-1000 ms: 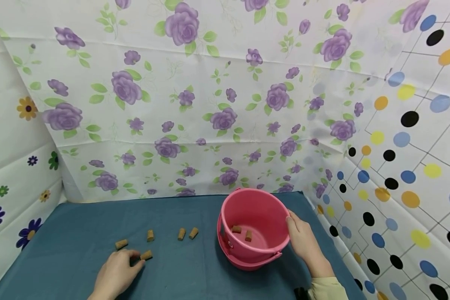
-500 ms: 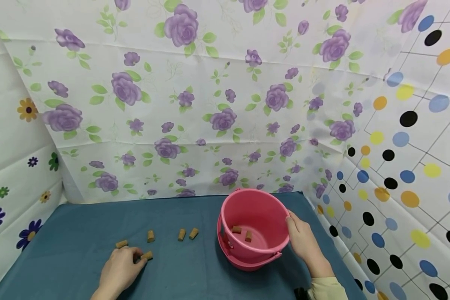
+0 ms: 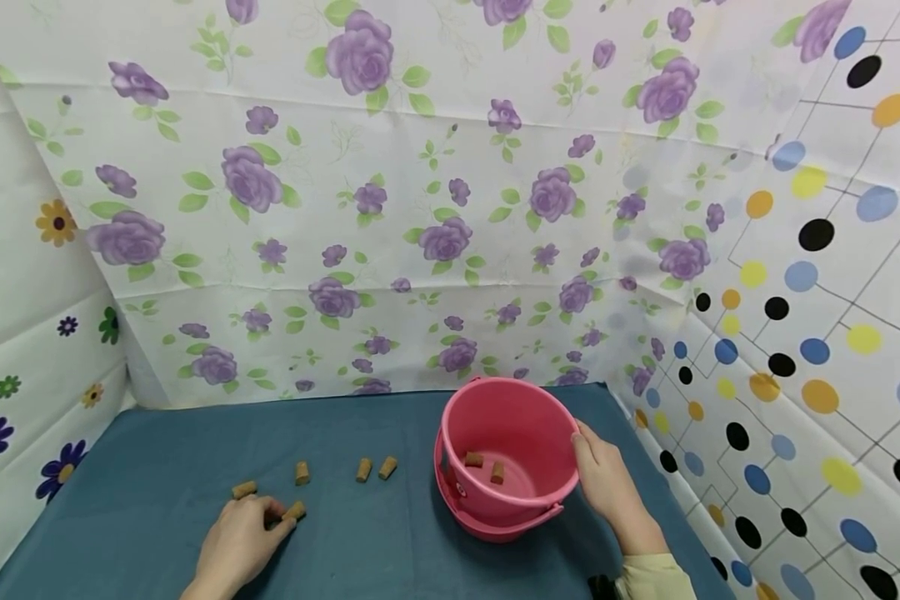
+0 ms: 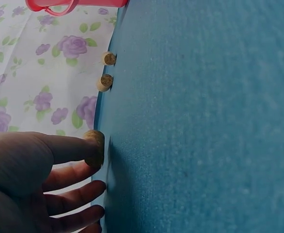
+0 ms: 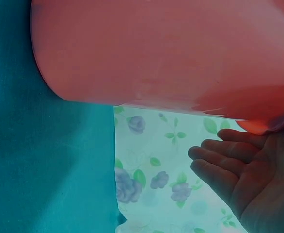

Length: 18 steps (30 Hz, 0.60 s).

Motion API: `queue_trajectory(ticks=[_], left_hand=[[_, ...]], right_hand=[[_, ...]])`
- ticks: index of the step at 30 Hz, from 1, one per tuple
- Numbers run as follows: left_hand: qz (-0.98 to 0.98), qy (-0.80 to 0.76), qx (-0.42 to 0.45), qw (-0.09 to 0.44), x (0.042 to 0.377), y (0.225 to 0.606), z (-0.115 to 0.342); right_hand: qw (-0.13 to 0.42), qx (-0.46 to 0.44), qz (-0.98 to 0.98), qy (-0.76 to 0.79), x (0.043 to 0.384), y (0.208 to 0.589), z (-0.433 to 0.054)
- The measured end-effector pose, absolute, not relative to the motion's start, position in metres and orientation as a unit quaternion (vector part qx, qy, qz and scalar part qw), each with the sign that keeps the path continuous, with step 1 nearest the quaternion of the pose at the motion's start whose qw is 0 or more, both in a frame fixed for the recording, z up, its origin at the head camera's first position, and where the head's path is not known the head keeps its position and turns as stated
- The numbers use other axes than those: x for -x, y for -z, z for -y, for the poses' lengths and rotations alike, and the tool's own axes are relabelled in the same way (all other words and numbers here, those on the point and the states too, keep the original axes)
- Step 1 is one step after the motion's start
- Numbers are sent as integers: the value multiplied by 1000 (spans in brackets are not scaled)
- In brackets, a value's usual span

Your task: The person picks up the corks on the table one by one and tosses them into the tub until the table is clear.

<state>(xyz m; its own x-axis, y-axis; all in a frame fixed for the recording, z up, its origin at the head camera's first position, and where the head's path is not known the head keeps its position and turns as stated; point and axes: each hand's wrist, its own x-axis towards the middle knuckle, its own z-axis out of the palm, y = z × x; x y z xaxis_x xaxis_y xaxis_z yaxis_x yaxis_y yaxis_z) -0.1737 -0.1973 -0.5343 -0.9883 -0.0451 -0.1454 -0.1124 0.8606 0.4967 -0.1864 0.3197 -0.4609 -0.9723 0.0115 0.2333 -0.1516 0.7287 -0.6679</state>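
In the head view, my left hand (image 3: 240,537) pinches a brown cork (image 3: 296,510) between thumb and fingertip, low over the blue cloth. The left wrist view shows that cork (image 4: 95,147) at the thumb tip, the other fingers spread below it. A second cork (image 3: 244,489) lies just beyond the knuckles. My right hand (image 3: 615,487) holds the rim of a pink bucket (image 3: 513,508) at its right side. In the right wrist view, several fingers (image 5: 224,162) extend straight beside the bucket wall (image 5: 156,58); the thumb is out of frame. Two corks (image 3: 498,472) lie inside the bucket.
More corks stand or lie on the blue cloth (image 3: 390,550): one cork (image 3: 302,472) left of centre, and a pair, one cork (image 3: 363,469) beside another cork (image 3: 387,467). A flowered sheet (image 3: 405,208) hangs behind, and a dotted sheet (image 3: 795,333) at the right.
The left hand has shifted slightly right and its fingertips have closed in on the cork, which has turned a little. The right hand and bucket stay in place.
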Motion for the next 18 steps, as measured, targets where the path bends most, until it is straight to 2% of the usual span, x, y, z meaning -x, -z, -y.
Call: queue_trajectory(ticks=[7,18], left_hand=[[-959,-276,39,57,169,531,195],[-953,-304,7,15,161,515,178]], right_hand=[[110,-38,923,-366,186,461,-321],[109,-38,920,-375,185,460,-320]])
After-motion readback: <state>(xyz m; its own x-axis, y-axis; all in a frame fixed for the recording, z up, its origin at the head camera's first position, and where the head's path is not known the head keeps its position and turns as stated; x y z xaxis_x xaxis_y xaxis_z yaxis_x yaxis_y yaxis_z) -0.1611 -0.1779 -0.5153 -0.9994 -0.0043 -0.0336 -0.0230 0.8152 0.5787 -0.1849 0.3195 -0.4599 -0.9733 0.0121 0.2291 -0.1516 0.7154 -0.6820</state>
